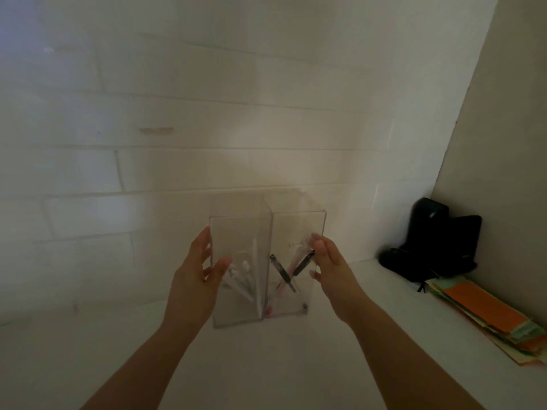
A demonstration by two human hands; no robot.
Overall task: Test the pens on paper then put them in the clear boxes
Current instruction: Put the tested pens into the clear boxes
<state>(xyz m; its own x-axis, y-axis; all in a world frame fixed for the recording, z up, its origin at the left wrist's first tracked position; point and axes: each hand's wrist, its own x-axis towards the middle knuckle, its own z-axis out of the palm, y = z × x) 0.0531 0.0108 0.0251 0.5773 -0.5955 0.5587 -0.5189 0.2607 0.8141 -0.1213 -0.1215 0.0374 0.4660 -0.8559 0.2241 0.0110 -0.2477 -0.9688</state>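
Both our hands clasp the two clear boxes (pixel 268 261) from either side: our left hand (pixel 196 279) curls its grip round the left box's wall, our right hand (pixel 331 267) pinches the right box's outer edge. White pens (pixel 251 276) lean in the left box, black pens (pixel 291 269) cross in the right. They stand upright on the white worktop (pixel 266 365), by the brick wall (pixel 207 128). Well apart to the right sit a black device (pixel 435 238) and stacked coloured paper (pixel 488 312).

Paper stack (pixel 497 318) cropped at right edge
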